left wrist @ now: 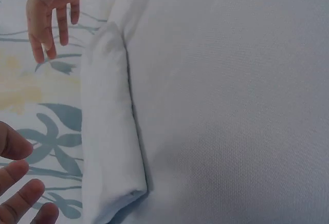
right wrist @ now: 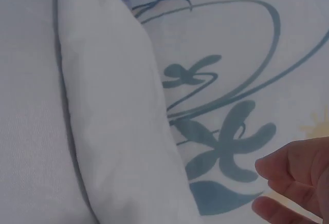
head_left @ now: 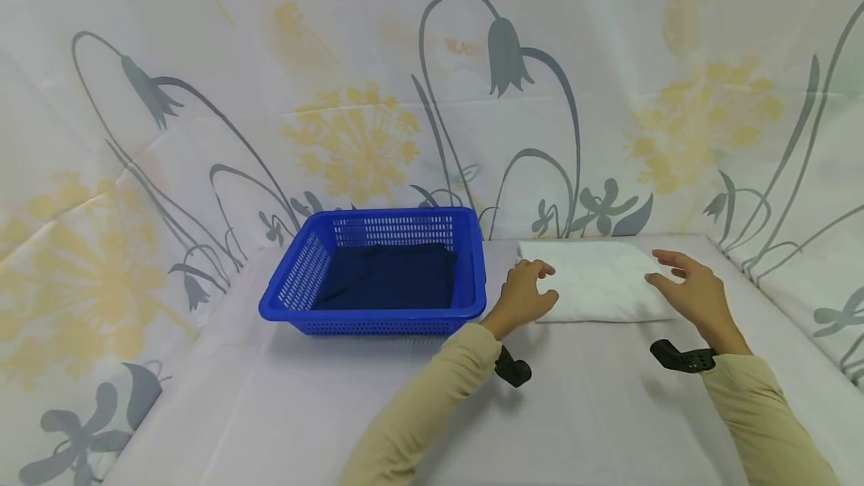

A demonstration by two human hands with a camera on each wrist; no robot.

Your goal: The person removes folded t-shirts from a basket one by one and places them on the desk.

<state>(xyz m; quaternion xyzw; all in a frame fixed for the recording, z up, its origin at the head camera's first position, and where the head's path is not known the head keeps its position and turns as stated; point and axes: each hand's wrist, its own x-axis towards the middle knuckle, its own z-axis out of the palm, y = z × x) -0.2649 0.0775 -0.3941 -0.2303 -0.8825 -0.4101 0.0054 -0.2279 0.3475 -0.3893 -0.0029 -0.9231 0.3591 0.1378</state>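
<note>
A folded white cloth (head_left: 601,283) lies flat on the table, its near edge a thick rounded fold in both wrist views. Over its left end is my left hand (head_left: 521,295), thumb and fingers spread apart and loosely bent, holding nothing. My right hand (head_left: 698,297) is at the cloth's right end in the same relaxed pose, with nothing between thumb and fingers. In the left wrist view, the fingertips (left wrist: 31,190) of the left hand stand apart from the fold. The right wrist view has the right hand (right wrist: 300,178) off to one side of the cloth.
To the left of the cloth stands a blue plastic basket (head_left: 378,314) with slotted walls. Dark navy fabric (head_left: 391,276) lies inside it. A white sheet covers the table (head_left: 574,411), and a flower-printed curtain (head_left: 378,43) hangs behind and at both sides.
</note>
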